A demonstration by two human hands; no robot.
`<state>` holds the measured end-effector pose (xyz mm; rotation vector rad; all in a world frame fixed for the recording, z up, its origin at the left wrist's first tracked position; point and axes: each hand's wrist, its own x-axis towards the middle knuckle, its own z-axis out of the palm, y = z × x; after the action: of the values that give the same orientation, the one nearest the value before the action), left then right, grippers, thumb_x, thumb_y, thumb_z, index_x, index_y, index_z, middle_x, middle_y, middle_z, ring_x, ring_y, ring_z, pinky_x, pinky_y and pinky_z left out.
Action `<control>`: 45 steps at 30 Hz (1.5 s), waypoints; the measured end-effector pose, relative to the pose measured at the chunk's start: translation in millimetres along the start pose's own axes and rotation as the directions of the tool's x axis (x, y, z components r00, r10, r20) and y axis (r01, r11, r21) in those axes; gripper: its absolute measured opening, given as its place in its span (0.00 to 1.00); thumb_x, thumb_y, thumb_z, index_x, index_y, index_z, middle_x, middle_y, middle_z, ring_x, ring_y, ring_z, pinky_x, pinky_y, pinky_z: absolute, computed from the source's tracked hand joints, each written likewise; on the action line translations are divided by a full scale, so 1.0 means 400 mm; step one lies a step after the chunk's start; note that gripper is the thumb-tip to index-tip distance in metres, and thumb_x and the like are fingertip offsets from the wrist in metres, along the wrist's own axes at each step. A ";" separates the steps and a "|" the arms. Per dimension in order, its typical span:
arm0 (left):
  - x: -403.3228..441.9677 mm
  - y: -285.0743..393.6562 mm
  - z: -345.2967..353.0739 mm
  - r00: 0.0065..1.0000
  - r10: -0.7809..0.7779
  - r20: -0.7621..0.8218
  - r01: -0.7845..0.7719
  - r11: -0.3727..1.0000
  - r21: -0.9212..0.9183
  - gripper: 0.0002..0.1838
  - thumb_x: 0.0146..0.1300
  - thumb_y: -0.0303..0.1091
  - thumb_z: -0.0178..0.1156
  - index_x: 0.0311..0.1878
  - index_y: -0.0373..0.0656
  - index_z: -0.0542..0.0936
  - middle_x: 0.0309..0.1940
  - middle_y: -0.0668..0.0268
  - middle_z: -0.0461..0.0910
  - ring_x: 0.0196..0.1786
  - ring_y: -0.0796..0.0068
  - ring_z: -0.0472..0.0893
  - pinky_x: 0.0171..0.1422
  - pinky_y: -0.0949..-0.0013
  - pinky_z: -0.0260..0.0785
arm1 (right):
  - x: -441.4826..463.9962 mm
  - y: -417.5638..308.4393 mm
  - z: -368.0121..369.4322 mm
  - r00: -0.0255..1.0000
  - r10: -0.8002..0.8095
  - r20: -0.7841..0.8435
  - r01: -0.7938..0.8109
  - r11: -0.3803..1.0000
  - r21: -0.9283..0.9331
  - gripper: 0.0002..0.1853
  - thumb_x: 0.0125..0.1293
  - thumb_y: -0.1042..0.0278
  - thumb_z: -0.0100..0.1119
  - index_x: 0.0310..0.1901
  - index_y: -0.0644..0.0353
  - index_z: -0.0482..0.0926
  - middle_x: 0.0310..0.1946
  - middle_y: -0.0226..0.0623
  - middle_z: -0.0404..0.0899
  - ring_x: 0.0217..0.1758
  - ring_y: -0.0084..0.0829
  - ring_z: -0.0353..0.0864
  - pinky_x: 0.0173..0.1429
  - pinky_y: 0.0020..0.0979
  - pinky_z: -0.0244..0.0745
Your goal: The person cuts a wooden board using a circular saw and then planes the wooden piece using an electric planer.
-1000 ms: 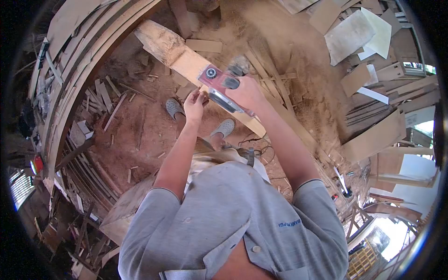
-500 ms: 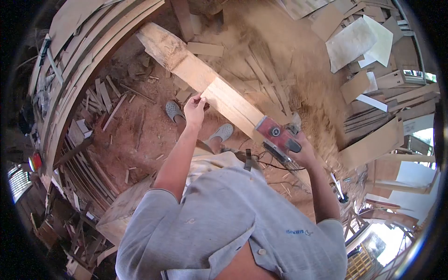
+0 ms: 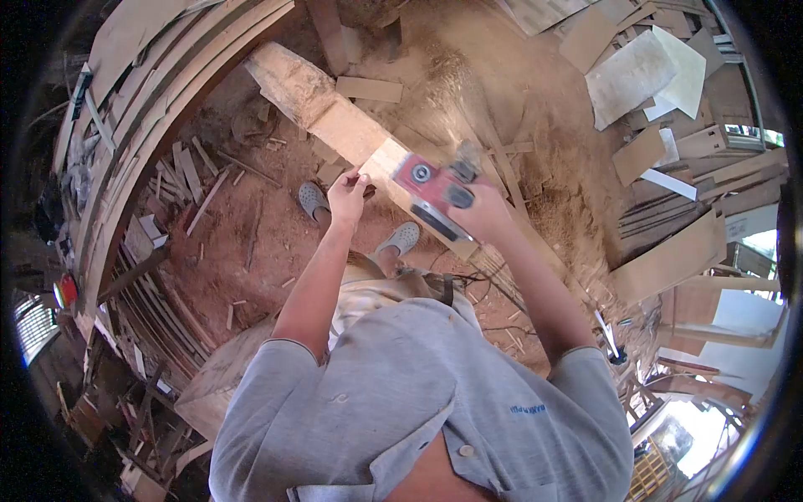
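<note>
A pale wooden board (image 3: 384, 159) lies along a long, rough timber beam (image 3: 347, 130). My left hand (image 3: 347, 199) is closed at the board's near-left corner, with thumb and fingers pinching its edge. On top of the board sits a red electric planer (image 3: 424, 186) with a round knob and a black rear handle. My right hand (image 3: 483, 214) is wrapped around that handle. The planer covers much of the board's middle. Blurred shavings or dust (image 3: 467, 155) show at the planer's far side.
Stacked long planks (image 3: 188, 75) curve along the left. A small loose board (image 3: 369, 89) lies beyond the beam. Sawdust and wood scraps cover the floor around my grey clogs (image 3: 405, 237). Plywood offcuts (image 3: 631, 79) lean at the right. A dark cord (image 3: 481, 280) hangs near my waist.
My right hand has pushed the planer up and left along the board, closer to my left hand. The left hand stays at the board's corner.
</note>
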<state>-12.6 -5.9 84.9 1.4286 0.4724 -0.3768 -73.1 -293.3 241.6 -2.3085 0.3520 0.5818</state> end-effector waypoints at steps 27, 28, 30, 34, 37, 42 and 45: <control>0.021 -0.025 -0.013 0.989 -0.141 0.035 0.145 0.967 -0.211 0.18 0.79 0.28 0.68 0.68 0.37 0.82 0.55 0.63 0.88 0.51 0.69 0.90 0.56 0.60 0.89 | -0.300 0.282 -0.101 0.998 -0.039 0.041 0.041 0.997 -0.064 0.23 0.59 0.56 0.72 0.56 0.55 0.90 0.46 0.54 0.88 0.52 0.52 0.88 0.58 0.48 0.82; 0.021 -0.027 -0.013 0.989 -0.138 0.043 0.144 0.966 -0.215 0.18 0.79 0.28 0.68 0.68 0.37 0.82 0.55 0.63 0.88 0.51 0.68 0.90 0.56 0.60 0.89 | -0.296 0.283 -0.094 0.999 -0.020 0.047 0.023 0.997 -0.067 0.24 0.59 0.56 0.72 0.56 0.55 0.90 0.44 0.54 0.89 0.49 0.53 0.90 0.57 0.48 0.83; 0.026 -0.027 -0.017 0.990 -0.127 0.058 0.137 0.966 -0.221 0.18 0.79 0.28 0.68 0.68 0.37 0.82 0.55 0.63 0.88 0.52 0.68 0.90 0.56 0.61 0.89 | -0.266 0.243 -0.087 0.996 0.028 0.086 -0.024 0.998 -0.051 0.24 0.59 0.54 0.71 0.55 0.55 0.90 0.41 0.54 0.90 0.47 0.54 0.91 0.56 0.48 0.84; 0.026 -0.017 -0.017 0.988 -0.141 0.065 0.151 0.969 -0.197 0.18 0.80 0.28 0.67 0.69 0.36 0.82 0.56 0.63 0.88 0.53 0.68 0.90 0.56 0.62 0.89 | -0.154 0.113 -0.064 0.985 0.091 0.150 -0.087 0.996 -0.037 0.23 0.58 0.52 0.71 0.51 0.57 0.91 0.42 0.55 0.91 0.47 0.58 0.91 0.56 0.50 0.85; 0.018 -0.005 -0.014 0.986 -0.155 0.055 0.162 0.974 -0.160 0.19 0.81 0.29 0.66 0.70 0.36 0.82 0.57 0.62 0.88 0.53 0.68 0.90 0.57 0.62 0.88 | -0.073 0.054 -0.019 0.998 0.003 0.069 -0.002 1.000 -0.010 0.23 0.58 0.50 0.71 0.48 0.58 0.91 0.43 0.57 0.91 0.49 0.60 0.91 0.58 0.52 0.85; 0.023 -0.015 -0.020 0.988 -0.142 0.069 0.153 0.966 -0.209 0.15 0.83 0.30 0.62 0.67 0.36 0.83 0.55 0.61 0.89 0.51 0.69 0.90 0.58 0.62 0.88 | 0.076 -0.067 0.059 0.999 -0.044 -0.008 0.044 0.999 -0.028 0.25 0.58 0.48 0.72 0.48 0.62 0.91 0.44 0.60 0.91 0.54 0.59 0.91 0.61 0.52 0.86; 0.021 0.006 -0.031 0.971 -0.223 0.080 0.237 0.929 -0.285 0.11 0.84 0.29 0.59 0.60 0.36 0.84 0.53 0.61 0.88 0.51 0.69 0.90 0.58 0.62 0.88 | 0.160 -0.162 0.085 0.998 -0.056 -0.005 0.056 0.998 0.012 0.27 0.58 0.47 0.72 0.48 0.65 0.91 0.45 0.61 0.91 0.55 0.58 0.91 0.62 0.51 0.86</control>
<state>-5.1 7.2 81.6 1.0769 0.6344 -0.5051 -2.0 -229.2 225.4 -2.3012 0.2919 0.5451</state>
